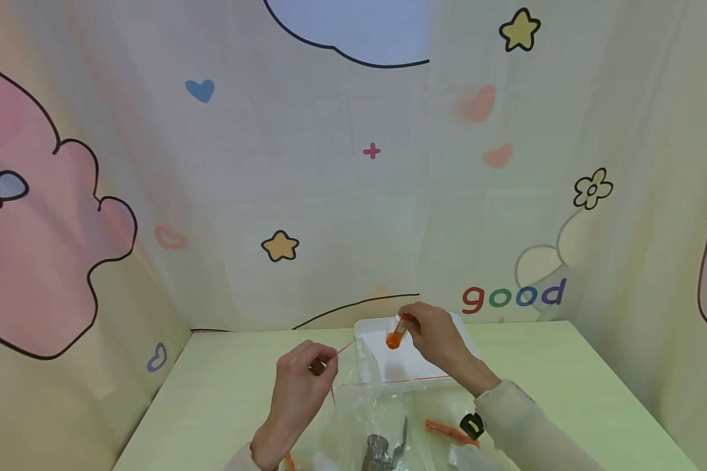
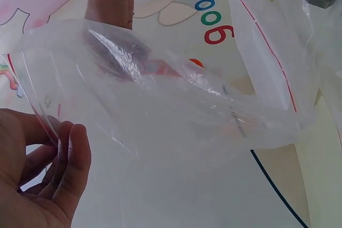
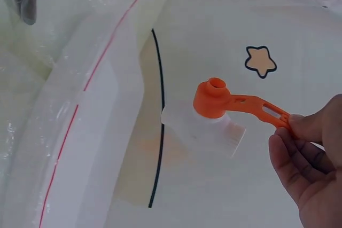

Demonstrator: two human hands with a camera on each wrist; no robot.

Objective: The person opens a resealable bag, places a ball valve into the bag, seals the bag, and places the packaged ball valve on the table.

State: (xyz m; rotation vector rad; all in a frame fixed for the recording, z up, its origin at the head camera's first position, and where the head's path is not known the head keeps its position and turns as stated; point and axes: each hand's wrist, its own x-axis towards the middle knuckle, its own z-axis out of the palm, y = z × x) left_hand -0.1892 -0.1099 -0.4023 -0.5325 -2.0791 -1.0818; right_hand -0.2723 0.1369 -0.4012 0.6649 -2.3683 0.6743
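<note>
My left hand (image 1: 303,383) pinches the red-lined rim of a clear plastic zip bag (image 2: 160,116), its thumb and fingertips on the edge. The bag spreads out from that hand in the left wrist view. Over the white tray (image 1: 424,363) my right hand (image 1: 438,333) holds an orange plastic part (image 3: 211,100) by the end of its slotted arm. A round, cup-like end with a short hollow neck forms the part's other end. Something translucent shows just beneath that cup in the right wrist view. The orange part is apart from the left hand.
More clear bagging with red lines (image 3: 64,137) lies across the front of the tray. Nearer me are a dark grey object (image 1: 377,451) under clear plastic, an orange strip (image 1: 448,430) and a black piece (image 1: 472,425). A printed curtain (image 1: 330,163) stands behind the table (image 1: 536,386).
</note>
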